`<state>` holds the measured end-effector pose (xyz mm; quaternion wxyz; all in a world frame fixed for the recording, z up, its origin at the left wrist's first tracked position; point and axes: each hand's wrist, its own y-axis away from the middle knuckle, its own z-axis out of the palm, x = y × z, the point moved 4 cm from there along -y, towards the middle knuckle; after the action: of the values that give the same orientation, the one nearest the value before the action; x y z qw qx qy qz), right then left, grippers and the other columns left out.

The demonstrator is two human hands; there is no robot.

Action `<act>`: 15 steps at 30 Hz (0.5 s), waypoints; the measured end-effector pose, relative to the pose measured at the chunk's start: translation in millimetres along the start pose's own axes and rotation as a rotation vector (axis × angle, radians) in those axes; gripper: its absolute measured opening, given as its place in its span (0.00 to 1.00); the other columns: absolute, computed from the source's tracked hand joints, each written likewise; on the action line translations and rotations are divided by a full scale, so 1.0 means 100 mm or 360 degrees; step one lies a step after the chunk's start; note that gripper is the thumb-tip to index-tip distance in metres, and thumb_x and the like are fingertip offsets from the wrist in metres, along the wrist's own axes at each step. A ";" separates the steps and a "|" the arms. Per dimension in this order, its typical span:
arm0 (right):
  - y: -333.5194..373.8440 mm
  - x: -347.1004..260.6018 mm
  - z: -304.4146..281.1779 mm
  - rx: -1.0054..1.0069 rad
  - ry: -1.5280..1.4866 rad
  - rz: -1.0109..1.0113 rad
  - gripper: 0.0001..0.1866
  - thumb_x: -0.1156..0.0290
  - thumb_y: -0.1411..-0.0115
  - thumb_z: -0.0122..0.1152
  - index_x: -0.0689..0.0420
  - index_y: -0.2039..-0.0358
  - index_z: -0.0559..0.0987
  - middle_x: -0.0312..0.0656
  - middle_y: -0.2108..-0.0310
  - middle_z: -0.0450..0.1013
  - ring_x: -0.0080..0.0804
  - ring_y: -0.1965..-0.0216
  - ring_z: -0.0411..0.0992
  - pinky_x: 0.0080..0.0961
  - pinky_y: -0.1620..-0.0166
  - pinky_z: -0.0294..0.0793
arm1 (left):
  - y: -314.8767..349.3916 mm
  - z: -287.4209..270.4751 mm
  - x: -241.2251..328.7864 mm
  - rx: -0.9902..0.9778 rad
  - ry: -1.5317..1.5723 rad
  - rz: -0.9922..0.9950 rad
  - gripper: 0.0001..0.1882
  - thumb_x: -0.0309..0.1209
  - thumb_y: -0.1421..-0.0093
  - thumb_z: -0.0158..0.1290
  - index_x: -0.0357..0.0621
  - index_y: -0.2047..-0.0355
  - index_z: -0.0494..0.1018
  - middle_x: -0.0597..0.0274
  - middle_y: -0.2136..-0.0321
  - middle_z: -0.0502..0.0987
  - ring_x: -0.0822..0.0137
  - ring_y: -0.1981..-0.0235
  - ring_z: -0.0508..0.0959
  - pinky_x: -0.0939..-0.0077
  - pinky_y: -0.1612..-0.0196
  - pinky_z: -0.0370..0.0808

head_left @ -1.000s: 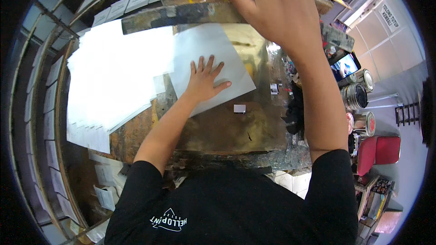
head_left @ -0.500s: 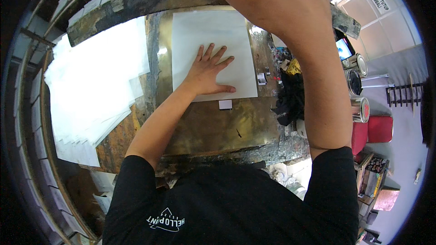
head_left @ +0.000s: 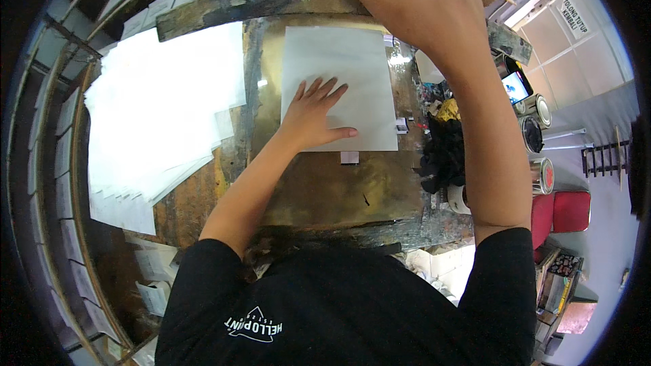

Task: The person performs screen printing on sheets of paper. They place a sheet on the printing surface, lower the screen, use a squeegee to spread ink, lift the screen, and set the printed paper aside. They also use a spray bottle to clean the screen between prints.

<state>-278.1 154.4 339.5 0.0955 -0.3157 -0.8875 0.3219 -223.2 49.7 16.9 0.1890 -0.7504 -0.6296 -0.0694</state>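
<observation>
A white sheet of paper lies on a brass-coloured board on the worktable. My left hand rests flat on its lower left part, fingers spread and thumb pointing right. Two small pale tabs sit at the sheet's borders: one tab at the lower edge, the other tab at the right edge. My right hand is raised at the top of the view, in front of a worn wooden frame. Its thumb stretches left, while the fingers run out of the picture, so their grip is hidden.
A large fanned stack of white sheets covers the table's left side. Black cloth, a yellow rag, several cans and a lit phone line the right. A rack stands far left; a red chair is right.
The view has shifted, so the table appears further right. The sheet has slid slightly toward the tabs under my left hand. My right hand stays raised, with more of its thumb showing.
</observation>
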 end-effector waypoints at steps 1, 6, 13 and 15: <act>-0.01 -0.01 0.00 -0.0026 -0.0013 -0.0018 0.26 0.49 0.32 0.54 0.58 0.77 0.77 0.44 0.79 0.74 0.36 0.74 0.72 0.40 0.54 0.71 | 0.15 -0.03 -0.03 -0.0021 -0.0002 -0.0101 0.53 0.76 0.45 0.48 0.52 0.29 0.63 0.48 0.26 0.56 0.40 0.25 0.51 0.34 0.26 0.39; 0.02 -0.17 -0.15 -0.0312 -0.0021 0.0100 0.26 0.47 0.29 0.49 0.54 0.75 0.75 0.40 0.77 0.72 0.32 0.73 0.68 0.39 0.51 0.68 | 0.64 0.08 0.03 0.0082 -0.0329 -0.0316 0.49 0.73 0.39 0.44 0.53 0.28 0.62 0.44 0.26 0.55 0.36 0.25 0.50 0.32 0.27 0.37; 0.08 -0.12 -0.05 -0.0331 0.0070 0.0123 0.26 0.44 0.28 0.46 0.52 0.74 0.74 0.37 0.77 0.70 0.29 0.73 0.66 0.40 0.51 0.68 | 0.73 0.15 -0.03 0.0045 -0.0309 -0.0342 0.50 0.73 0.39 0.45 0.56 0.26 0.58 0.44 0.25 0.50 0.38 0.24 0.46 0.32 0.27 0.34; 0.06 -0.13 -0.07 -0.0361 0.0065 0.0137 0.26 0.44 0.28 0.46 0.52 0.73 0.74 0.37 0.76 0.70 0.29 0.72 0.66 0.41 0.51 0.68 | 0.71 0.04 0.00 0.0111 -0.0301 -0.0381 0.51 0.71 0.39 0.47 0.53 0.25 0.55 0.43 0.25 0.51 0.39 0.24 0.47 0.34 0.26 0.36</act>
<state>-262.0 153.6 341.2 0.0634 -0.3688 -0.9017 0.2167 -154.3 41.6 -0.4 0.1451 -0.6662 -0.7315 0.0014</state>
